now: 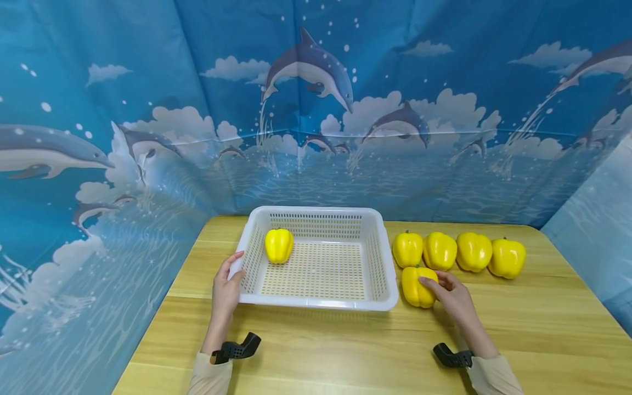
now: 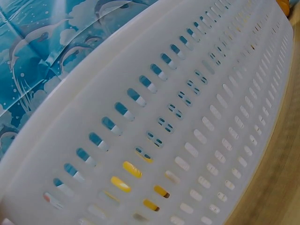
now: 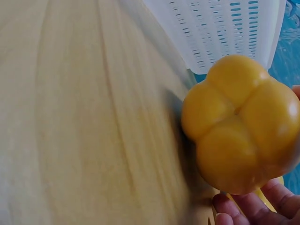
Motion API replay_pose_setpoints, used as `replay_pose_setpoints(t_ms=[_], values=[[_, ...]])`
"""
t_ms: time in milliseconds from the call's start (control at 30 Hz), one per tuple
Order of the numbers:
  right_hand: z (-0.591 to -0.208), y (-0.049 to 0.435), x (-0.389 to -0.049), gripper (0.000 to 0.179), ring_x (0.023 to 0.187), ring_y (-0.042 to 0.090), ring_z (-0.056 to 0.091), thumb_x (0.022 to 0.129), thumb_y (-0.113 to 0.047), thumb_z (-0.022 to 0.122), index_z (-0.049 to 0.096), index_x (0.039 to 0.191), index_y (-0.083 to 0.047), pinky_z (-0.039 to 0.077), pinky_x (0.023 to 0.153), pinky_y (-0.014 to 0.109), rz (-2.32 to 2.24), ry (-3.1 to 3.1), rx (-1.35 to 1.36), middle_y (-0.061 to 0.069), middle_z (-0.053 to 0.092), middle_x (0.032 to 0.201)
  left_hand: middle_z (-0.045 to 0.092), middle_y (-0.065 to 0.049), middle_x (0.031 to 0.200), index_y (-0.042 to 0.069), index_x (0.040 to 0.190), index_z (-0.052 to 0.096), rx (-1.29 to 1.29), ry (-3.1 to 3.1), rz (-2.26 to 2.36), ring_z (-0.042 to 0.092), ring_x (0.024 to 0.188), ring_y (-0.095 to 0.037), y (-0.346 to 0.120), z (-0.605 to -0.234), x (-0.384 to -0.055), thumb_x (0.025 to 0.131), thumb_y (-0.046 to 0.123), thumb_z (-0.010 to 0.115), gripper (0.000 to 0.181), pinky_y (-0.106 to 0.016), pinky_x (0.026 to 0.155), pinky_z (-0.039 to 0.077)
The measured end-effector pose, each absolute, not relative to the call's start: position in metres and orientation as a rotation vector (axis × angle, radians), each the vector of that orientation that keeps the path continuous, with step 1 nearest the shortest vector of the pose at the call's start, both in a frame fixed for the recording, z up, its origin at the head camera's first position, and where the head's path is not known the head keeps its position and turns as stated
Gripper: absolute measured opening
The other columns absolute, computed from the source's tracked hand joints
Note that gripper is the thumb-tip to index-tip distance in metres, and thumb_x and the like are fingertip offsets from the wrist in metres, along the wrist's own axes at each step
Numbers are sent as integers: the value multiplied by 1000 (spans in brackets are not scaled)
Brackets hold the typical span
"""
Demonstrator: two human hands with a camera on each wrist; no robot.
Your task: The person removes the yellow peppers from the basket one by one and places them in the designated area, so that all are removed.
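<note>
My right hand (image 1: 454,299) grips a yellow bell pepper (image 1: 416,288) between thumb and fingers, just outside the basket's right side. Up close in the right wrist view, the lobed bottom of this held pepper (image 3: 236,126) faces the camera, with fingertips (image 3: 253,208) along its lower side. At the left end of the white perforated basket (image 1: 316,302), my left hand (image 1: 226,291) holds the rim. One yellow bell pepper (image 1: 278,246) stands inside the basket near its left wall. Yellow patches of it show through the slots of the basket wall (image 2: 154,56) in the left wrist view.
Several more yellow bell peppers (image 1: 473,252) stand in a row right of the basket, behind the held one. All of this is on a wooden table (image 1: 326,351). A blue dolphin-print curtain (image 1: 316,164) hangs along the table's back edge and sides.
</note>
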State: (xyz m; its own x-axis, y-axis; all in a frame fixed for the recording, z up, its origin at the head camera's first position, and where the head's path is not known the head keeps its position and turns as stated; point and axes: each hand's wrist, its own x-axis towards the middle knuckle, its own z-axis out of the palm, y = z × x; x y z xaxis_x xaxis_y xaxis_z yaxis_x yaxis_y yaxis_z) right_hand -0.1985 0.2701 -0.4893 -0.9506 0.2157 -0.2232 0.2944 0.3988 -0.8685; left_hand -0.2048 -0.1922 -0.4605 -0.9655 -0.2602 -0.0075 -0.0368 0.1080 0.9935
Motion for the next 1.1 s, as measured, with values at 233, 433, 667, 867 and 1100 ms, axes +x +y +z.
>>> replay_pose_setpoints(t_ms=[233,433,667,867,1100], values=[[-492,271,-199,88,123,36,37,87,-59,55,28,144,2,34,96,48,-1621,2515,422,28,37,139,40,-8,145,16,135,49,314,-2208,-1955,46,120,-28,-193,-462,-206,96,4,43,41,-44,97,37],[-492,270,-200,93,127,41,32,87,-62,52,22,146,3,26,102,55,-1605,2491,398,30,34,141,38,-11,146,14,136,48,297,-2198,-1967,45,121,-31,-193,-460,-206,97,4,43,41,-46,98,36],[-495,269,-200,94,130,41,29,86,-64,50,21,147,2,24,103,55,-1616,2476,417,30,30,143,39,-11,145,15,136,49,300,-2200,-1967,46,120,-32,-192,-459,-205,97,5,43,40,-46,97,36],[-497,269,-199,93,130,40,28,87,-64,48,21,147,2,24,103,54,-1635,2478,419,29,28,144,40,-12,144,15,136,49,300,-2206,-1962,47,119,-32,-192,-460,-205,97,4,43,41,-45,95,38],[-496,267,-197,93,130,39,28,88,-63,47,20,147,3,25,103,52,-1651,2483,414,29,28,144,40,-11,144,15,136,48,300,-2204,-1962,47,118,-32,-192,-459,-204,97,5,43,41,-46,95,38]])
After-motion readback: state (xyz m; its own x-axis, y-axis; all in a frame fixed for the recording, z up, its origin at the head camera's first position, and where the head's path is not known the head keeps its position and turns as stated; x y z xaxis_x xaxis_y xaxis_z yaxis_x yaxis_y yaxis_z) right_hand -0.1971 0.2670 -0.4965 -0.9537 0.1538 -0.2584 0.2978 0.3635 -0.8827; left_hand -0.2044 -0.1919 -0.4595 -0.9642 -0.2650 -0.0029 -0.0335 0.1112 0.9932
